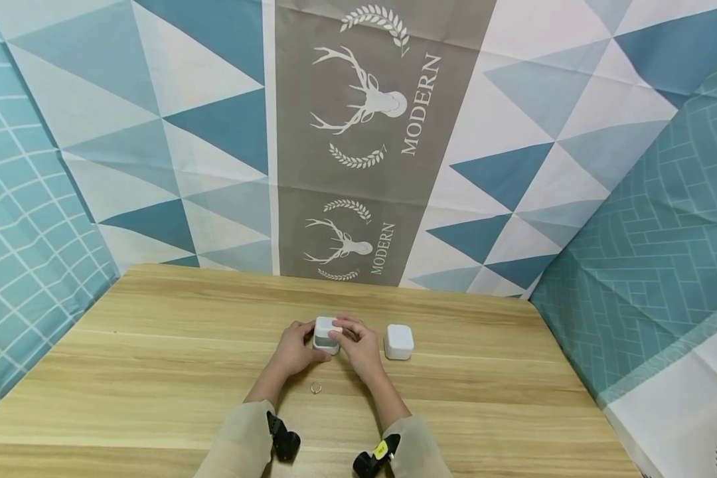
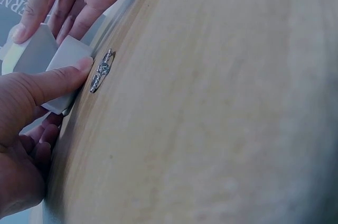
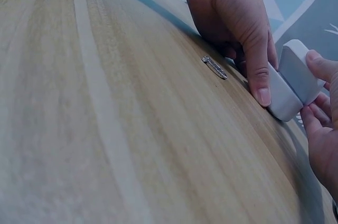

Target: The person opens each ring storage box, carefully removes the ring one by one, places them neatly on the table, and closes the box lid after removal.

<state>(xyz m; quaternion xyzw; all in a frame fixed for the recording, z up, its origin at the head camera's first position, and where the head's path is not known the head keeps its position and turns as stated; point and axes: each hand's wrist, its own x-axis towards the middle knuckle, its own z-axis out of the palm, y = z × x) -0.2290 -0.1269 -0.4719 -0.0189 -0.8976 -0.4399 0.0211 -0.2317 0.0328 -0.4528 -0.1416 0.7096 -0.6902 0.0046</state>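
A small white ring box [image 1: 327, 324] stands on the table with its lid [image 3: 297, 71] raised at an angle from its base [image 3: 284, 96]. My left hand [image 1: 293, 350] grips the base between thumb and fingers. From the other side, my right hand [image 1: 361, 350] pinches the lid, its thumb and fingers on the lid's edges. Nearer to me, between the two forearms, a silver ring [image 1: 316, 388] lies on the wood. Its small stones show in the left wrist view, where the ring [image 2: 102, 71] is close to my left thumb. The box's inside is hidden.
A second white box [image 1: 399, 340] with rounded corners stands to the right of my right hand. The wooden table [image 1: 173, 372] reaches back to a patterned cloth [image 1: 346, 133]. Teal cloth [image 1: 645, 299] hangs along the right side.
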